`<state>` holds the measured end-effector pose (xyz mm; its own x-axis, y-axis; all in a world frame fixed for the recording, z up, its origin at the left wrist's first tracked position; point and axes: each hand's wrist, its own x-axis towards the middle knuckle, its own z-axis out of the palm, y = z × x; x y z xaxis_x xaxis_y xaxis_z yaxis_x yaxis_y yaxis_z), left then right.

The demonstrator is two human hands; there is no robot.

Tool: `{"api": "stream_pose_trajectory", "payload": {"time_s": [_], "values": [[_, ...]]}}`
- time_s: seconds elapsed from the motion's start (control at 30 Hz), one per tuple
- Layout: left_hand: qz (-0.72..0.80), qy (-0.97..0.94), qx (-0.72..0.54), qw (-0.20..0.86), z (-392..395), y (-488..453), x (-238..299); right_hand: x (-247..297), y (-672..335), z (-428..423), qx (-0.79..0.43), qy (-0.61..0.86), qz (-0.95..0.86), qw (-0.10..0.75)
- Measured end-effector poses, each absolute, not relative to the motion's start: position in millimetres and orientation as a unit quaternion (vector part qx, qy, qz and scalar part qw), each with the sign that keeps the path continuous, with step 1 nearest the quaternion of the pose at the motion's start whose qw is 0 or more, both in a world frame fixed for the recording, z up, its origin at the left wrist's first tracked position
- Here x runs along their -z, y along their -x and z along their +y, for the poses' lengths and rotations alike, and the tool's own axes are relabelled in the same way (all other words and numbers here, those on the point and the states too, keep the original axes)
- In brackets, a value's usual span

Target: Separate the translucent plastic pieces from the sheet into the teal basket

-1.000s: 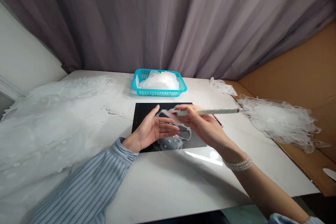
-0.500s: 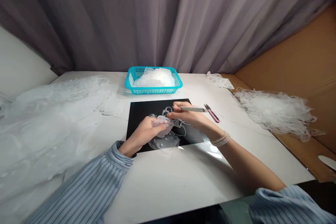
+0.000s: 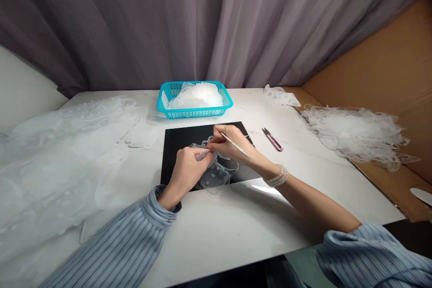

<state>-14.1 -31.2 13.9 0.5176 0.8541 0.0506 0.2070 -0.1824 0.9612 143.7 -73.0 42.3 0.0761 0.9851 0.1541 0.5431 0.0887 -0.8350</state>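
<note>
My left hand (image 3: 192, 164) is closed, thumb against fingers, on a sheer white fabric piece (image 3: 202, 155). Closed round a slim pale tool (image 3: 236, 145), my right hand (image 3: 231, 140) meets the left fingertips at the edge of this piece. The tool's shaft slants back over my right wrist; its working tip is hidden by the fingers, so I cannot tell its kind. Below the hands, a sheer dotted fabric piece (image 3: 214, 175) with a scalloped, looping edge lies on a black mat (image 3: 175, 144), partly over its front edge.
A turquoise basket (image 3: 195, 113) of white pieces stands at the back. Pink-handled thread snips (image 3: 272, 139) lie right of the mat. Sheer fabric (image 3: 67, 162) is heaped at left, looping white scraps (image 3: 354, 137) at right, and a small sheer piece (image 3: 281, 96) at back right.
My right hand has shifted left and down to the left fingertips, and its tool has turned to a thinner, downward slant. The left hand has rolled, tilting the held fabric nearly edge-on.
</note>
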Motion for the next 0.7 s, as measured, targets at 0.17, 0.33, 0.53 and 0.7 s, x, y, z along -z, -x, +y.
{"api": "stream_pose_trajectory", "payload": {"time_s": [0.17, 0.33, 0.53, 0.7], "values": [[0.409, -0.657, -0.405, 0.487, -32, 15, -10, -19, -166, -84, -0.133, 0.66, -0.632, 0.383], [0.376, -0.583, -0.44, 0.57, -21, 19, -4, 1, -202, -91, -0.107, 0.689, -0.606, 0.383], [0.299, -0.496, -0.387, 0.718, -22, 18, -5, -38, -179, -85, -0.18, 0.651, -0.6, 0.429], [0.272, -0.444, -0.368, 0.77, -24, 20, -11, -63, -151, -87, -0.38, 0.542, -0.587, 0.466]]}}
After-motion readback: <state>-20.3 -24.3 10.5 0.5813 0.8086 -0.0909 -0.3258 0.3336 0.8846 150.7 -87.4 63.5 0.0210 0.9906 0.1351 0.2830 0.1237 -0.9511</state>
